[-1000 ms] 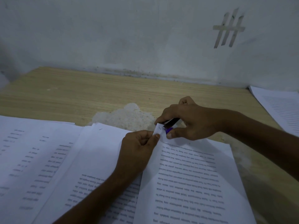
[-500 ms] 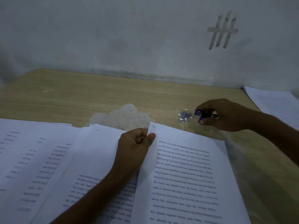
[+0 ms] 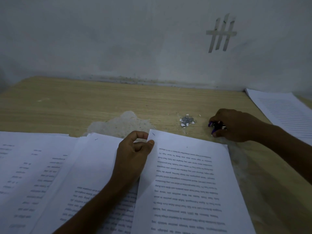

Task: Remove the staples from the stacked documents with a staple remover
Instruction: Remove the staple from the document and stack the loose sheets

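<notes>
My left hand (image 3: 133,152) pinches the top left corner of a printed document (image 3: 189,183) lying in front of me; a small dark mark shows at that corner. Out to the right, my right hand (image 3: 236,125) grips a purple and black staple remover (image 3: 216,126), low on the wooden table (image 3: 84,105). A small pile of pulled staples and paper bits (image 3: 186,121) lies on the table between the document's corner and the remover. More printed documents (image 3: 50,174) overlap to the left, one with a staple (image 3: 96,139) near its top corner.
Another stack of printed pages (image 3: 283,112) lies at the table's far right edge. A worn pale patch (image 3: 123,125) mars the tabletop just behind the documents. A grey wall with taped strips (image 3: 221,33) closes off the back.
My right hand has pulled the staple remover away from the document's corner, moving right past the staple pile, and lowered to the table. My left hand keeps its pinch on the corner.
</notes>
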Demonstrator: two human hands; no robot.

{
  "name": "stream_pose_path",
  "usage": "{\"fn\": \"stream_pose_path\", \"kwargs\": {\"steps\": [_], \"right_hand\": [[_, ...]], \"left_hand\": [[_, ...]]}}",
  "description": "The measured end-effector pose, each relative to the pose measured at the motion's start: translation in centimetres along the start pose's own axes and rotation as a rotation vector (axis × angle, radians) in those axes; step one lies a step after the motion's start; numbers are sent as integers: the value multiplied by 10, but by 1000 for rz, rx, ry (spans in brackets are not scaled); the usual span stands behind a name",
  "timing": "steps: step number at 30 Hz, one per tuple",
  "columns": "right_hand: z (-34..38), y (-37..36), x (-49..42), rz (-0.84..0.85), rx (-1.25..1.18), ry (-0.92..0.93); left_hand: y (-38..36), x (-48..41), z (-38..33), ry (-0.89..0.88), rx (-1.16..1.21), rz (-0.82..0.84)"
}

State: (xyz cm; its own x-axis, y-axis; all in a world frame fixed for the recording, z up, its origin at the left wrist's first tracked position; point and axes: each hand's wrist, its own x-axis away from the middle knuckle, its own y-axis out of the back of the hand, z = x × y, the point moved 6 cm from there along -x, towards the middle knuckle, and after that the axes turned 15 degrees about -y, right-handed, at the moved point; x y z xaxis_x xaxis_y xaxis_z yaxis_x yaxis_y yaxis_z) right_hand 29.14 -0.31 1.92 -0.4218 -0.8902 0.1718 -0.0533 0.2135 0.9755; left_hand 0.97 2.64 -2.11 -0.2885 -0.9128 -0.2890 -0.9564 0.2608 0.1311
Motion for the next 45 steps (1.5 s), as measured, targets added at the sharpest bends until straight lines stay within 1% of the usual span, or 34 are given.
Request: {"fn": "stream_pose_path", "kwargs": {"steps": [5,7,8,10,11,13,15,16,18,21,23,25,27,29,31,34,45], "right_hand": [[6,7,3,51,53,2],[13,13,9,23,72,29],[20,18,13,-32,54,57],[38,32,25,-172,-76,140],[48,37,33,-198,-209,193],[71,39,48,-117,-468,284],[92,29,56,-31,-566,335],[99,23,58,-25,-595,353],[107,16,60,-88,-689,394],[102,15,60,-235,-844,393],[94,18,62,-342,-907,413],[92,21,72,-487,-855,526],[96,21,87,-685,-675,656],[96,16,98,-868,-528,738],[95,11,106,-986,-423,794],[95,6,109,-1041,-333,845],[97,9,109,-1071,-270,866]], "left_hand": [[0,0,-1,0,-6,-12],[0,0,-1,4,-2,-10],[0,1,0,8,-3,-9],[0,1,-1,6,1,-5],[1,1,-1,-3,0,-3],[1,1,-2,-17,1,4],[0,2,-4,-30,17,15],[0,2,-6,-42,25,17],[0,2,-10,-79,64,29],[-1,2,-14,-125,159,77],[-2,2,-14,-153,205,102],[-3,2,-16,-216,188,108],[-3,2,-17,-264,192,103],[-3,3,-15,-280,226,105],[-4,3,-13,-285,247,111],[-4,3,-10,-295,227,122],[-2,1,-7,-297,233,94]]}}
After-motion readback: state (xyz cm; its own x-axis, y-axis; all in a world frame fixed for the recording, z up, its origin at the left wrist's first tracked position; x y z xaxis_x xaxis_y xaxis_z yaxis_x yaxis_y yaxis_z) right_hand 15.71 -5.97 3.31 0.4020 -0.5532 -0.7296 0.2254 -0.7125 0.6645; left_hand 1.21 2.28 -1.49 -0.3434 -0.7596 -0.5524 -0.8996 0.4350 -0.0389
